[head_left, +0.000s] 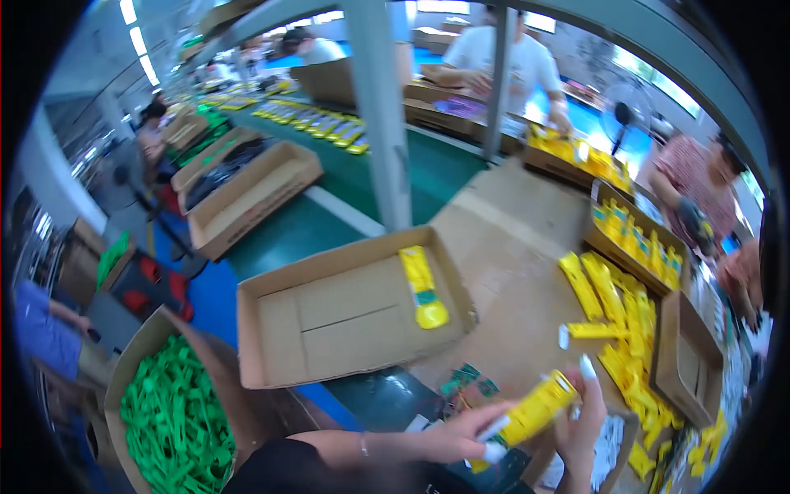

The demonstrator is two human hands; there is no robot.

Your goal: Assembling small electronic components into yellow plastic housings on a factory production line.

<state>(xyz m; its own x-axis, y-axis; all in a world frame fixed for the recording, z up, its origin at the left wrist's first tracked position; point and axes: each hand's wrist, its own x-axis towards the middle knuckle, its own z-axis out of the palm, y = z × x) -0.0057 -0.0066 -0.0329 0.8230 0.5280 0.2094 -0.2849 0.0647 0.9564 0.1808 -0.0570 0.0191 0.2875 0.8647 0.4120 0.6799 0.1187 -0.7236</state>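
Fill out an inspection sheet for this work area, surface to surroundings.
Surface: brown board beside a green worktop.
Job's things: held yellow piece, tilted; shallow cardboard box with one yellow-and-green piece lying toward its right end; loose yellow pieces heaped at right.
Clutter: small green boards near the hands; carton of green pieces at lower left.
Hands: left hand grips the yellow piece's lower end; right hand is at its upper end, grip unclear.
Cables: possibly thin wires by the green boards; too blurred to confirm.
Surroundings: grey post, fan, co-worker in white across the table.
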